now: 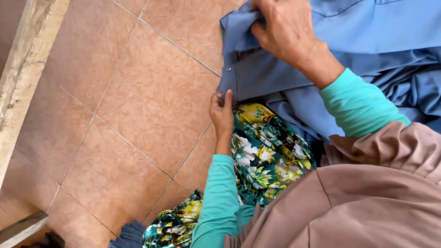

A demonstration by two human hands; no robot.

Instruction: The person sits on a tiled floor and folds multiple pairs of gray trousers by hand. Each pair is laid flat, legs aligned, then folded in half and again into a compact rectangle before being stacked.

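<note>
Blue cloth (294,73) lies over the lap, above the floral skirt (266,151), its left edge hanging beside the tiled floor (138,101). Left hand (222,112) pinches the cloth's lower corner, thumb on top. Right hand (285,30) is closed on a bunched fold at the cloth's upper edge. A small metal pin or snap (228,70) sits on the cloth's hem between the hands. Judgement: keep that hem taut and flat, both pinches firm, fingers off the pin
</note>
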